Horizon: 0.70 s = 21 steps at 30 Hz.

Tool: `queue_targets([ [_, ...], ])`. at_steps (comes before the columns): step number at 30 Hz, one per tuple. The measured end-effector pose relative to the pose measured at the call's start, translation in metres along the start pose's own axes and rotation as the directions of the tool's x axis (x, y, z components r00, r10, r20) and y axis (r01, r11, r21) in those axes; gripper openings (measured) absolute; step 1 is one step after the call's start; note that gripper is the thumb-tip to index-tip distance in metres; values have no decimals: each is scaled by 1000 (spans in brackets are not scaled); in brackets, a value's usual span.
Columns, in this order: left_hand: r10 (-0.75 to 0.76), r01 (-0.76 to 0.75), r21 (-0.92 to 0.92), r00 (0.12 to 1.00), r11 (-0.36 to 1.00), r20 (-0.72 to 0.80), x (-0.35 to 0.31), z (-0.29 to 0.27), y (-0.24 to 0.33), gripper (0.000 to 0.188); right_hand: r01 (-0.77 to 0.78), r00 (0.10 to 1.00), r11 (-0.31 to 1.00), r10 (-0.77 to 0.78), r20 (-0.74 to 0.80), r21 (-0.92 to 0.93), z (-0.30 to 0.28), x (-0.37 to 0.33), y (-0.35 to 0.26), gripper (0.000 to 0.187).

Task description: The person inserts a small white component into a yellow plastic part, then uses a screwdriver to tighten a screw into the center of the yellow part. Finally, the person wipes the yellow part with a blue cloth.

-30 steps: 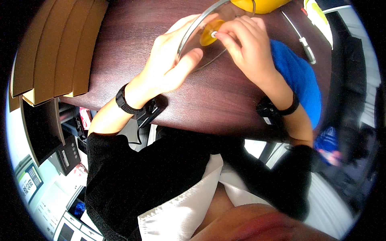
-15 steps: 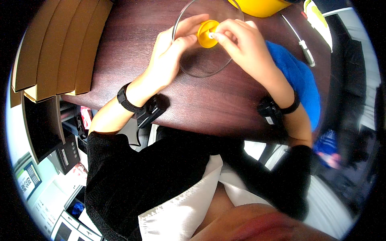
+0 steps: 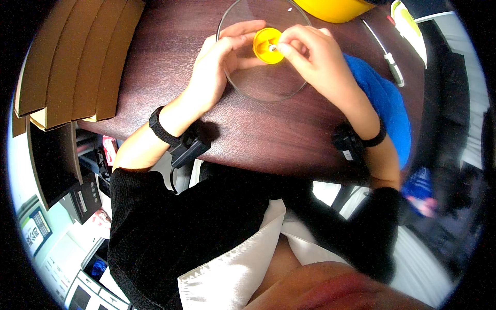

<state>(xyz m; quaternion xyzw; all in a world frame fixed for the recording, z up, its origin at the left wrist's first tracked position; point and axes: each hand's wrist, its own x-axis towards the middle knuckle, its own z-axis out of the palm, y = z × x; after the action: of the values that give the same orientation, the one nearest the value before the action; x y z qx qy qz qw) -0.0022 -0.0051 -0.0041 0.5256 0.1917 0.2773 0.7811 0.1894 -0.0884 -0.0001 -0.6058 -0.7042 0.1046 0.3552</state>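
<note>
A round clear glass lid (image 3: 268,85) with a thin rim is held up over the dark wood-grain table, at the top middle. At its centre sits a round yellow knob (image 3: 265,37), hollow side showing, with a small pale screw-like piece (image 3: 272,47) in its middle. My left hand (image 3: 222,57) reaches behind the glass from the left; its curled fingers meet the knob's left side, and some fingers show through the glass. With thumb and forefinger, my right hand (image 3: 307,51) pinches at the small piece; its fingertips partly hide it.
A screwdriver (image 3: 392,67) with a pale handle lies at the right, near a white-and-green packet (image 3: 405,23). Beside my right forearm is a blue cloth (image 3: 387,103). At the top edge stands a yellow container (image 3: 336,8). Brown cardboard pieces (image 3: 77,62) line the left.
The glass lid has shifted slightly left and tilted to face me more. The fingers of my left hand have spread a little behind it. My right hand keeps its pinch at the knob's centre.
</note>
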Motion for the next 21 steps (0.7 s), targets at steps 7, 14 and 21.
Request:
queue_targets([
  [7, -2, 2, -2, 1000, 1000, -4, -4, 2, 3, 57, 61, 998, 996, -60, 3, -72, -2, -1, -4, 14],
  [14, 16, -15, 17, 1000, 1000, -20, -6, 5, 1, 58, 57, 998, 996, -56, 14, -69, -2, 0, -7, 13],
  [21, 17, -16, 43, 1000, 999, -25, -6, 5, 0, 58, 49, 998, 997, -48, 28, -56, -2, -1, -8, 11],
])
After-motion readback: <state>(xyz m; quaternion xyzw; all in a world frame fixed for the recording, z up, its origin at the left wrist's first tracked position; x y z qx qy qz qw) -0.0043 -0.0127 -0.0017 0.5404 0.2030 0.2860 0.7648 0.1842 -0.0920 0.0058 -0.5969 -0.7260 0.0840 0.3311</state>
